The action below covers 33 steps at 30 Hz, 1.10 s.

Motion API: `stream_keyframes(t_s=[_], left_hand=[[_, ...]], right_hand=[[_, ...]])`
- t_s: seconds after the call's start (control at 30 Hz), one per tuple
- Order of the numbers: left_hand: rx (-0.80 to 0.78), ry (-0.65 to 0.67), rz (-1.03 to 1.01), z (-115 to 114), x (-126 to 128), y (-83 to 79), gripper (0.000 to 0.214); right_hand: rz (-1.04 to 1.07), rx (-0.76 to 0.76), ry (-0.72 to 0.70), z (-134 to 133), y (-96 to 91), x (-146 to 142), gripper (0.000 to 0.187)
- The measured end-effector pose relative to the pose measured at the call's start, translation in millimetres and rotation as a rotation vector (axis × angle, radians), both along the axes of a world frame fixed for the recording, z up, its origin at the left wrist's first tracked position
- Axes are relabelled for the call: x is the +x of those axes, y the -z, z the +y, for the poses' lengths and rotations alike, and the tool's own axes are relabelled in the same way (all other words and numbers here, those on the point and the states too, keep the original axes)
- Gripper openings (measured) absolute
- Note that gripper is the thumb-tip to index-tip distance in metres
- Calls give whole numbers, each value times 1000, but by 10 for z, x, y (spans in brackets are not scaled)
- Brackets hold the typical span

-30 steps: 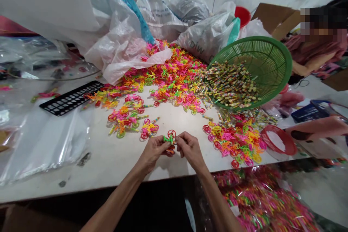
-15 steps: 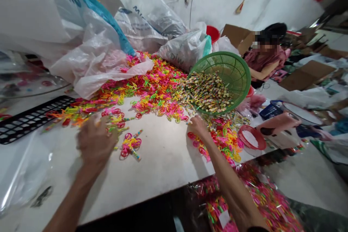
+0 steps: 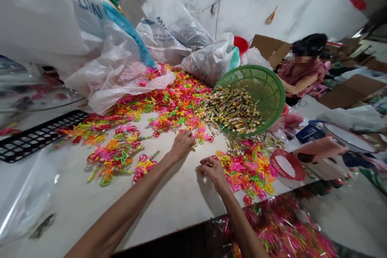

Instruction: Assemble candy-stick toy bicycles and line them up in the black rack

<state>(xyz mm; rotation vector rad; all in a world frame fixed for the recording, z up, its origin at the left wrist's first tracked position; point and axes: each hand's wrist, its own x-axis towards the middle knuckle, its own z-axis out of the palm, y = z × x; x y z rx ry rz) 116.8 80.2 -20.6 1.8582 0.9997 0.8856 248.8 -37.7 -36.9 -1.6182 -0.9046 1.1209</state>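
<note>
A long heap of neon plastic rings and loops (image 3: pixel 172 105) spreads across the white table (image 3: pixel 169 213). My left hand (image 3: pixel 182 146) reaches its near edge, fingers spread among the pieces, holding nothing I can see. My right hand (image 3: pixel 213 171) rests over the bare tabletop, fingers curled together, next to a smaller colourful pile (image 3: pixel 244 169). Anything between those fingertips is hidden. Another loose pile (image 3: pixel 115 159) lies left of my hands. A tilted green mesh basket (image 3: pixel 266 88) holds striped sticks (image 3: pixel 234 109) that spill toward the heap.
Large plastic bags (image 3: pixel 111 76) crowd the table's far side, and a black plastic grid (image 3: pixel 39 139) lies at left. A red basket (image 3: pixel 287 165) sits near the right edge. A seated person (image 3: pixel 302 76) is behind it. Bagged colourful pieces (image 3: pixel 281 229) lie below the table.
Half a second ago my hands were apart at the side piles; now my left hand is at the central heap and my right has drawn back toward me. The view has swung slightly.
</note>
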Motion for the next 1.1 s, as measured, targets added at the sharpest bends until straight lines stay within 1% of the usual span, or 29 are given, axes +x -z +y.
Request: stream_keyframes(t_s=[0.07,0.1,0.17,0.27,0.37,0.43,0.5,0.6,0.77,0.9,1.1], left_hand=[[-100,-23,-133,-138,-113,-13,4],[-165,-44,-206,-204,-163,-21,8],[-319,-87,-354,-316,-254,-38,16],[-563,-121,-547,-449,-373,-73,23],[-759,-120,-671,-610,-457,-115,30],[-847,-123,-714,-745,-490,-131,28],[-893,-139,-732,-877,-514,-134,22],[-918,-160,-735,-1027,-551,-126,17],[-956,-121,-720,-1161,-606,-121,18],[-962,-80,-719,-1225,-655,-112,23],[-990,-12,-727,-1249,-722,-86,25]], right_hand=[[58,-7,51,-70,29,2,15],[103,2,82,-92,23,-3,18],[234,25,141,-121,-24,-31,24],[419,84,211,-137,-139,-113,30],[470,166,231,-140,-247,-211,28],[452,196,222,-144,-292,-263,26],[431,205,212,-157,-316,-298,26],[410,200,196,-198,-328,-335,25],[351,129,-9,-292,-331,-434,19],[412,83,-22,-339,-325,-480,21],[566,48,-78,-370,-339,-448,21]])
